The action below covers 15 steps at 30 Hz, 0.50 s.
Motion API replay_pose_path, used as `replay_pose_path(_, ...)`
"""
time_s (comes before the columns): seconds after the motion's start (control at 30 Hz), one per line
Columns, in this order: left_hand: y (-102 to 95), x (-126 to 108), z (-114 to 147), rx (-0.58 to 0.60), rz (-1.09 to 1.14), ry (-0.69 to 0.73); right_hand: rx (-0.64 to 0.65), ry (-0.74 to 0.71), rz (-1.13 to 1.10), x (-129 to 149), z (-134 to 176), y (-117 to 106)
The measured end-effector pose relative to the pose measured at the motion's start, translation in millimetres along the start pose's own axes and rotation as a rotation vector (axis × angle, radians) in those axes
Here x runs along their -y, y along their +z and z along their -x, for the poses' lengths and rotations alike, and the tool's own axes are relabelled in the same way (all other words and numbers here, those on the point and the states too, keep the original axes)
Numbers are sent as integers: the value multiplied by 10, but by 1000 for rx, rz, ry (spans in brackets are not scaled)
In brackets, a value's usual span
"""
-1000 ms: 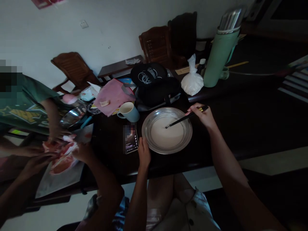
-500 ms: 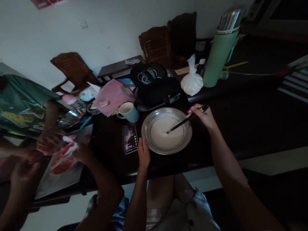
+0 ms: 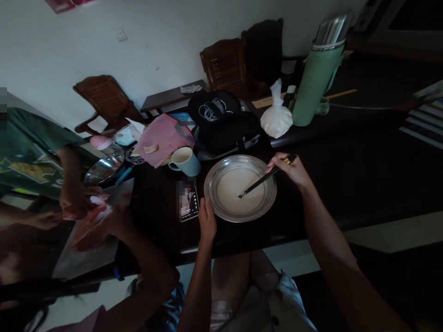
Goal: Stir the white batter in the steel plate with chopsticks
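Note:
A wide metal bowl (image 3: 215, 206) of whitish liquid (image 3: 230, 186) sits on the dark table. My left hand (image 3: 207, 221) grips the near left part of its rim, fingers on the outer side. Over the right side of the bowl, my right hand (image 3: 290, 169) is closed around black chopsticks (image 3: 261, 180) with gold marks near the top. They slant down to the left, and their tips reach the liquid near the middle. A lit phone (image 3: 188, 203) lies just left of my left hand. Behind it stands a light blue mug (image 3: 187, 162).
At left, other people's hands handle raw meat (image 3: 92, 228) on a cutting board (image 3: 104, 258), near another metal bowl (image 3: 104, 168). Behind my bowl are a black bag (image 3: 224, 131), a pink cloth (image 3: 161, 138), a tied bag of white powder (image 3: 276, 121) and a tall green thermos (image 3: 313, 83).
The chopstick tips have shifted slightly down and left in the liquid. My left hand stays on the rim. At left, the other people's hands and the meat have moved, and a head has come in below.

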<state>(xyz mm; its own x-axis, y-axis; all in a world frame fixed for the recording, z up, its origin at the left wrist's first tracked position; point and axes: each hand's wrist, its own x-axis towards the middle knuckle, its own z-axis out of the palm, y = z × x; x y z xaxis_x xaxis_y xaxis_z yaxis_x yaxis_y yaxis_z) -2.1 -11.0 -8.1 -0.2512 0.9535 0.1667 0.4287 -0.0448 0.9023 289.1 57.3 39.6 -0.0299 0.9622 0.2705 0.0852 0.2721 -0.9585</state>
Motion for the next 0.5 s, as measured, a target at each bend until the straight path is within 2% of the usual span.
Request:
replay_pose_path(0.07,0,4,-4,-3,6,2,66,-21,23,5,-2,45)
replay_pose_path(0.13,0,7,-8,-8,13,5,76,-68,70,3,-14,74)
replay_pose_path(0.33,3,13,-3,11,7,1,-129,-48,41,-35,-29,-22)
replay_pose_path(0.5,-1,2,-1,6,10,3,35,-14,-7,-5,2,32)
